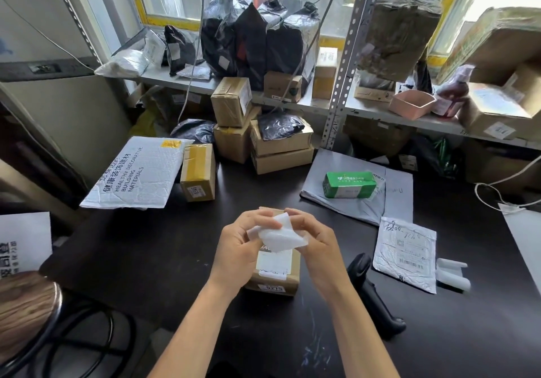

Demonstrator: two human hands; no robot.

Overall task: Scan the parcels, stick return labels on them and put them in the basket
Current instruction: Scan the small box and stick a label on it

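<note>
A small cardboard parcel (276, 272) marked 0273 lies on the black table (175, 254) right in front of me. Above it, my left hand (240, 243) and my right hand (314, 240) together pinch a white label sheet (281, 232), which curls between the fingers. A black handheld scanner (371, 292) lies on the table just right of the parcel. Further right lies a flat silver mailer (408, 253) with a barcode label. A green box (348, 184) rests on a grey mailer bag (366, 202).
A white padded bag (134, 172) and a brown box (197, 172) lie at the far left. Stacked cartons (263, 140) and black bags crowd the back under a metal shelf. A pink basket (411, 104) stands on the shelf. Label rolls (452, 273) sit at right. A wooden stool (26, 313) stands at left.
</note>
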